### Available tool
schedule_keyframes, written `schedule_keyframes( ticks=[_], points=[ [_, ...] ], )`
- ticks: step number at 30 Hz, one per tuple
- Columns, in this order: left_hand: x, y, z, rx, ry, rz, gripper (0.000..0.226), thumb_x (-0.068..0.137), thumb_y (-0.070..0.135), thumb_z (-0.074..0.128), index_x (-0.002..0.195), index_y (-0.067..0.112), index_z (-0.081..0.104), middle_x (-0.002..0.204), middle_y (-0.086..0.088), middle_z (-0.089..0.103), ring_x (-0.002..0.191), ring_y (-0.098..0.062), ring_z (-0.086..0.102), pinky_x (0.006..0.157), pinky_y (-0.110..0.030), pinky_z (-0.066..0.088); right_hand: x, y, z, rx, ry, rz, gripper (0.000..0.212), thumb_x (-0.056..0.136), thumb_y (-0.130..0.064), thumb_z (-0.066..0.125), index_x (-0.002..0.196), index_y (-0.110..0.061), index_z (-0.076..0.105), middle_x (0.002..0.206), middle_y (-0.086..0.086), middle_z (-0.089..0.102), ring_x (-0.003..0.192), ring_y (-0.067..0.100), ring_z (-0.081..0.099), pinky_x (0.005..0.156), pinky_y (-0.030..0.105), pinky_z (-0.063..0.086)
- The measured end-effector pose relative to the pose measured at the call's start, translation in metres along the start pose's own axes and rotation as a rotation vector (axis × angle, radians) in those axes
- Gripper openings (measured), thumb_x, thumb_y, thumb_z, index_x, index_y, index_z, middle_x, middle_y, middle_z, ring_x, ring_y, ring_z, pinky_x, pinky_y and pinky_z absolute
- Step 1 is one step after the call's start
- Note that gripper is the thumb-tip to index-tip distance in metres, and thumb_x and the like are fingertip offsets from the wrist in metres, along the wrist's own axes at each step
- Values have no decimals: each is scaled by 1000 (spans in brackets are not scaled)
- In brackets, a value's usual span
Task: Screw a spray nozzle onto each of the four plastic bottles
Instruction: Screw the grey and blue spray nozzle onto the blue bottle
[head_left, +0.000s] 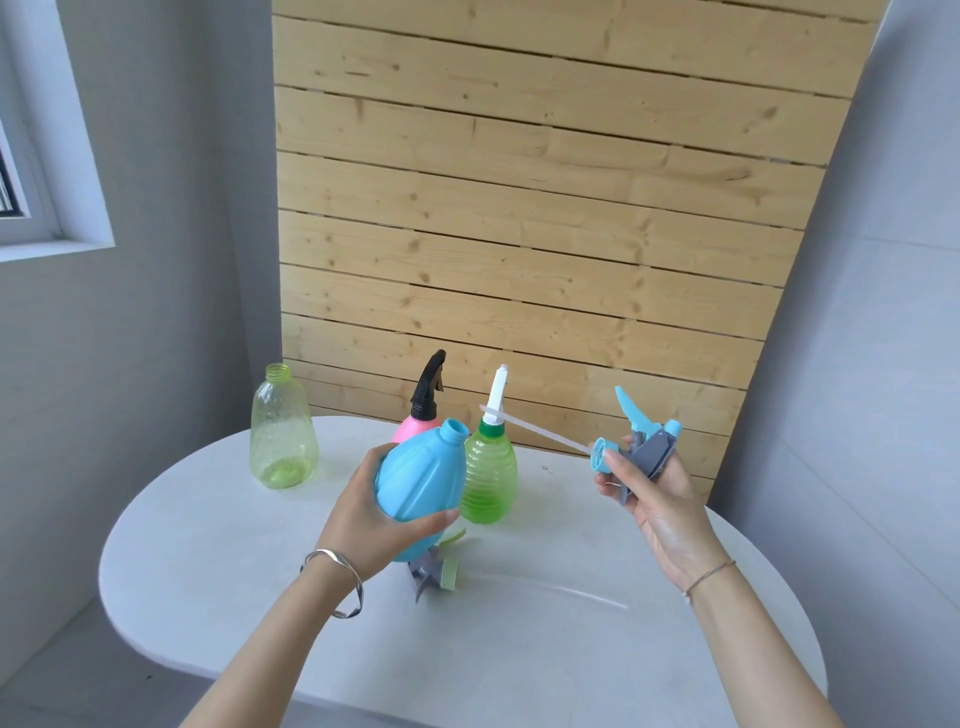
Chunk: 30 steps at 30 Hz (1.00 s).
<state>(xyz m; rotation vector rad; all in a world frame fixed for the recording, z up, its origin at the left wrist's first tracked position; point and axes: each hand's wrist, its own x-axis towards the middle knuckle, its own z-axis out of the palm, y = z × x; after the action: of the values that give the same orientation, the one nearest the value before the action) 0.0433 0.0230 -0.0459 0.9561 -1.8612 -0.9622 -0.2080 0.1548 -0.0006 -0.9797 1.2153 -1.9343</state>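
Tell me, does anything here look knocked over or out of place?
Only the green-and-grey spray nozzle: it lies on its side on the white table, beneath the held blue bottle, its tube stretched out. Nothing looks spilled or broken.

A white oval table (218, 571) stands before pale wooden slats (519, 208), grey walls (171, 260) and a window (31, 156).

Blue bottle (421, 475), pink bottle (410, 430), white table (519, 639).

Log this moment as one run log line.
left hand: holds open blue bottle | right hand: holds blue nozzle, unattached | fitted: pink bottle, green bottle | waiting: clear bottle
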Motion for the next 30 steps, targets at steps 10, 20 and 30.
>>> schedule_keyframes(
  ticks=[10,20,30],
  points=[
    [0,-1,-4,175,-6,55,88,43,60,81,118,38,40,110,7,53,96,-15,55,79,-32,53,-1,-11,12,-253,-30,-42,30,80,0,68,102,-16,54,80,0,60,54,6,58,52,15,48],
    [-25,32,33,13,-169,135,84,43,64,80,115,49,40,107,26,58,98,3,58,77,-11,46,-16,-15,54,-257,-228,-107,31,74,1,72,99,-17,66,90,-11,75,87,0,68,74,12,51],
    [-47,18,59,-37,-252,81,80,45,68,78,115,45,46,107,17,63,103,-3,57,87,-24,48,-26,-3,46,-349,-363,62,28,77,-5,73,102,-16,69,101,-3,76,99,11,70,85,19,53]
  ],
)
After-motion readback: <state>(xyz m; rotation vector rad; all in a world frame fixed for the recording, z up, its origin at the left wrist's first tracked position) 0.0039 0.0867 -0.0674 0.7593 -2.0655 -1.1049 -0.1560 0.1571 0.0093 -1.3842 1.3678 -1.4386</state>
